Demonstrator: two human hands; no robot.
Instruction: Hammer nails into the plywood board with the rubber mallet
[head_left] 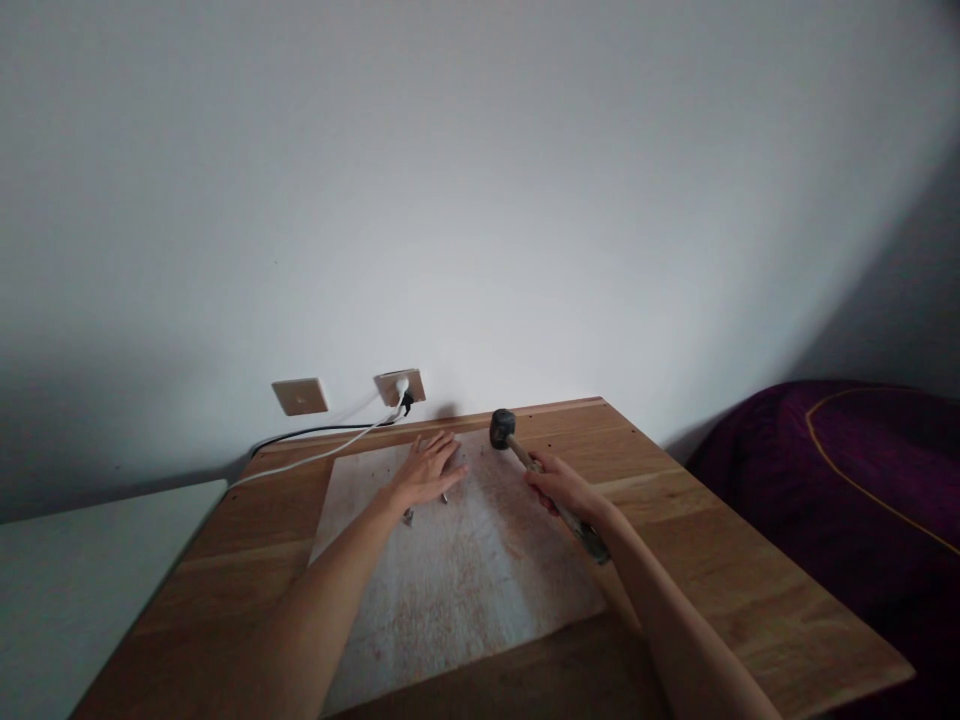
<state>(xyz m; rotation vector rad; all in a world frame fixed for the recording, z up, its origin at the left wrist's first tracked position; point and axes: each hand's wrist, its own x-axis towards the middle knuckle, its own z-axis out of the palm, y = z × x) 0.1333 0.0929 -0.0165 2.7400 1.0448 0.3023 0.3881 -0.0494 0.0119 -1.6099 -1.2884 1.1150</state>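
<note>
My right hand (pixel 562 485) is wrapped round the wooden handle of a mallet (pixel 502 430) with a dark head. The mallet's head is over the far right part of a whitish, worn board (pixel 457 580) that lies on the wooden table. On the far part of this board rests my left hand (pixel 431 468), palm down with fingers stretched out. Beside it lie small metal pieces (pixel 409 517), too small to name. A thin nail-like piece (pixel 482 450) shows near the mallet's head.
The wooden table (pixel 720 540) meets a pale wall (pixel 480 220). Cables (pixel 315 458) run from a wall socket (pixel 400 387) across its far left corner. A white surface (pixel 97 570) adjoins on the left. A purple cushion-like thing (pixel 840 450) stands at the right.
</note>
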